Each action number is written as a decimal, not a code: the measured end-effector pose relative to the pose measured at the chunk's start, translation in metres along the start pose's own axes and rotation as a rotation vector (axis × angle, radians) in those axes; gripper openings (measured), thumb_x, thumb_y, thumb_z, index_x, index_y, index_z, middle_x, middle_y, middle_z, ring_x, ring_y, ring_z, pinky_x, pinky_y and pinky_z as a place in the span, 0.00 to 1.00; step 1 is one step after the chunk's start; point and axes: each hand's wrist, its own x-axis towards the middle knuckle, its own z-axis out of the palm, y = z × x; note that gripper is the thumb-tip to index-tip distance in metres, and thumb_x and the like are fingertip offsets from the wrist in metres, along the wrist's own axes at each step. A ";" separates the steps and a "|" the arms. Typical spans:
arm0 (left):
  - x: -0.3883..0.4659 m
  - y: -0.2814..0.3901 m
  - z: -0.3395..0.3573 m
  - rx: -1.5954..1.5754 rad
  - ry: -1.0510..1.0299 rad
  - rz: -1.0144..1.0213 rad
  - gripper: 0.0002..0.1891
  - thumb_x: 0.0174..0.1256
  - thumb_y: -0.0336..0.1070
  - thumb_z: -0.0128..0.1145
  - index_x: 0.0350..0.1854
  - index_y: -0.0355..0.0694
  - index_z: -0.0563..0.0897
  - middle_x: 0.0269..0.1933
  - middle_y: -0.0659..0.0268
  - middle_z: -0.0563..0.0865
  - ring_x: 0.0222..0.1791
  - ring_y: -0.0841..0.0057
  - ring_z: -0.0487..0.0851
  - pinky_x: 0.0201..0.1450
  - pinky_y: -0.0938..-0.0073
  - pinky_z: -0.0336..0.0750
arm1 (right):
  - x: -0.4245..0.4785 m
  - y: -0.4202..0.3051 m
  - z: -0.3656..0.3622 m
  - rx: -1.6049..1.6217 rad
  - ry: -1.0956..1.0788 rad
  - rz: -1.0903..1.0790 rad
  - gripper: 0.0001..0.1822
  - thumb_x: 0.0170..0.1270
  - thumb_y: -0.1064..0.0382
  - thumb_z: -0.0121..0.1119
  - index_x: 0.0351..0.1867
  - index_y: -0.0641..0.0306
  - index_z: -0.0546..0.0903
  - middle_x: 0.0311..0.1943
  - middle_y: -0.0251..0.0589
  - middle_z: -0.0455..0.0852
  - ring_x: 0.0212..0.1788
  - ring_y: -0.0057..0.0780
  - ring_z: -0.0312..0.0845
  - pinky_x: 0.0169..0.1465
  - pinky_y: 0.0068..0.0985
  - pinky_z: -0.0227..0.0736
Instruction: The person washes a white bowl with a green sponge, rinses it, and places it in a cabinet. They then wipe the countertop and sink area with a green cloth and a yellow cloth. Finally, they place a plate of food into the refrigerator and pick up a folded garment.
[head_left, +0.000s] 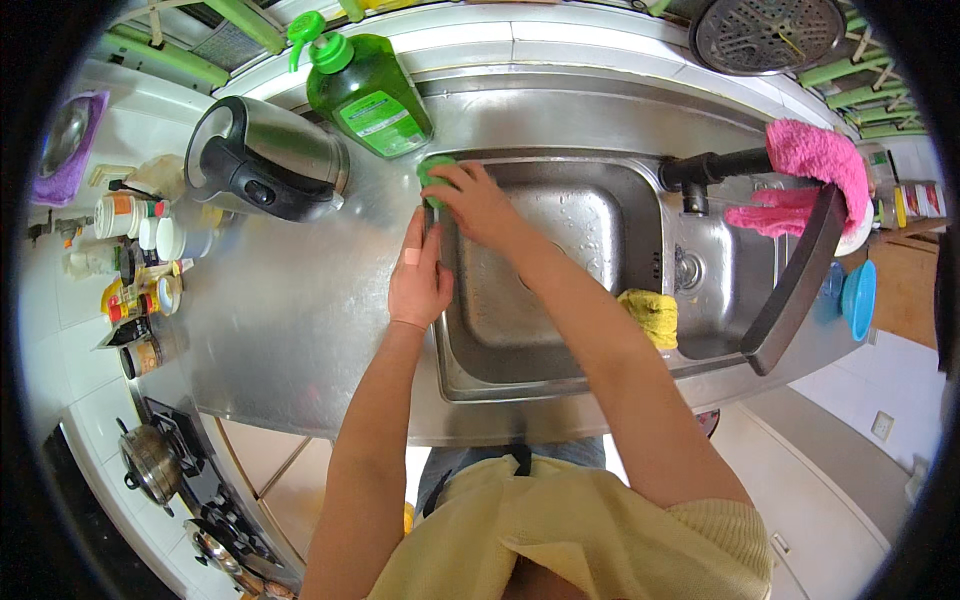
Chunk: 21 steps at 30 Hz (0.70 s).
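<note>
My right hand (480, 206) presses a green scouring pad (435, 172) onto the back left corner of the stainless steel sink (440, 367). Part of the pad is hidden under its fingers. Just in front of it, my left hand (421, 281) rests along the sink's left rim with its fingers stretched forward and nothing visible in it. A bandage (412, 256) wraps one of its fingers. Water drops dot the large basin's floor (562, 217). Behind the pad stands a green pump bottle of dish soap (367, 97).
A steel kettle (270, 157) stands at the back left. A yellow cloth (651, 319) hangs over the divider beside the small basin (720, 315). The black faucet (795, 285) carries a pink cloth (817, 157). Jars (146, 356) line the left wall, near a pot (152, 461).
</note>
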 end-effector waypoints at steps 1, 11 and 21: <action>-0.003 0.001 0.001 -0.048 0.012 -0.078 0.28 0.52 0.27 0.55 0.61 0.39 0.76 0.74 0.60 0.64 0.63 0.57 0.75 0.60 0.60 0.76 | -0.008 0.008 -0.002 -0.123 -0.012 -0.011 0.21 0.50 0.71 0.59 0.47 0.46 0.84 0.59 0.34 0.76 0.58 0.51 0.71 0.60 0.40 0.73; -0.009 -0.011 0.008 0.025 0.091 0.081 0.28 0.55 0.28 0.55 0.63 0.36 0.73 0.74 0.56 0.63 0.65 0.56 0.74 0.58 0.61 0.77 | -0.115 0.089 -0.111 -0.408 0.599 0.698 0.21 0.44 0.80 0.60 0.42 0.58 0.85 0.49 0.49 0.82 0.54 0.49 0.77 0.63 0.38 0.68; -0.005 -0.014 0.002 -0.151 0.080 0.069 0.35 0.59 0.33 0.52 0.72 0.40 0.61 0.76 0.55 0.58 0.65 0.47 0.71 0.58 0.56 0.76 | -0.025 -0.040 0.040 0.372 0.356 0.424 0.25 0.54 0.73 0.59 0.57 0.59 0.77 0.54 0.50 0.79 0.61 0.49 0.71 0.66 0.40 0.66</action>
